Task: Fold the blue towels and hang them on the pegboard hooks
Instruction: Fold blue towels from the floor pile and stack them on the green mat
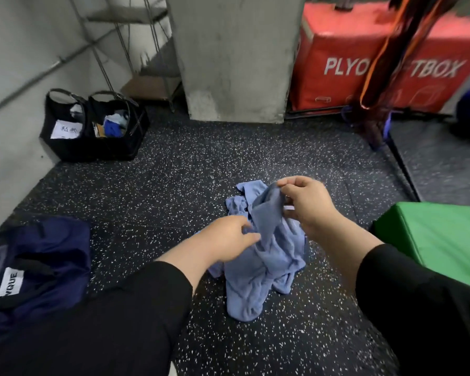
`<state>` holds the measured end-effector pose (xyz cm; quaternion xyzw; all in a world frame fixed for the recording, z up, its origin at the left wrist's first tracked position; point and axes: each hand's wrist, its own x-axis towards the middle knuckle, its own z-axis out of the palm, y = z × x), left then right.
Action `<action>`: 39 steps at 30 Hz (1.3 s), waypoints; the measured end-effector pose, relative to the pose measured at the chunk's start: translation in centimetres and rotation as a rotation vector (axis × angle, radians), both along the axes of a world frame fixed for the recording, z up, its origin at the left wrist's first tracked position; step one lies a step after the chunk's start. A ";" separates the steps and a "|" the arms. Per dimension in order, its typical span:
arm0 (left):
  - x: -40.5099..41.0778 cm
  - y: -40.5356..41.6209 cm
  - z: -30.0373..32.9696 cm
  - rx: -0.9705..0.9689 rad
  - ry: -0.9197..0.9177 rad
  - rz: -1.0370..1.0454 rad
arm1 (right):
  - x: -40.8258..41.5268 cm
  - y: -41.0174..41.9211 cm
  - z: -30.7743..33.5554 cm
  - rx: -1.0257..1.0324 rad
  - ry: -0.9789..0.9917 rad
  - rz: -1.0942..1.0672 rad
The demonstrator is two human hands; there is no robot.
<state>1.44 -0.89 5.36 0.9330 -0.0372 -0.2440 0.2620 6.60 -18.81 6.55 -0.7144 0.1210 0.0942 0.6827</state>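
Note:
A crumpled light-blue towel [266, 256] hangs over the speckled floor, its lower end touching the ground. My right hand [307, 204] pinches its upper edge between thumb and fingers. My left hand [228, 237] pinches a fold of the same towel a little lower on its left side. More blue towel cloth [239, 202] lies bunched on the floor just behind. No pegboard or hooks are in view.
A dark blue bag [36, 261] lies at the lower left. A black double tote [92, 126] stands by the left wall. A concrete pillar [234, 58] rises ahead, a red plyo box [364, 58] at back right, a green pad [440, 240] at right.

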 end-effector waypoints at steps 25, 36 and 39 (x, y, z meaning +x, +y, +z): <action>-3.5 -2.3 7.9 -0.644 -0.273 0.161 | -9.4 -4.1 7.4 -0.542 -0.287 0.298; -2.5 -2.3 8.2 -0.637 -0.189 0.056 | -8.3 -2.1 6.4 -0.560 -0.296 0.344; -2.5 -1.1 8.3 -0.621 -0.104 0.074 | -8.1 -1.8 6.4 -0.561 -0.277 0.231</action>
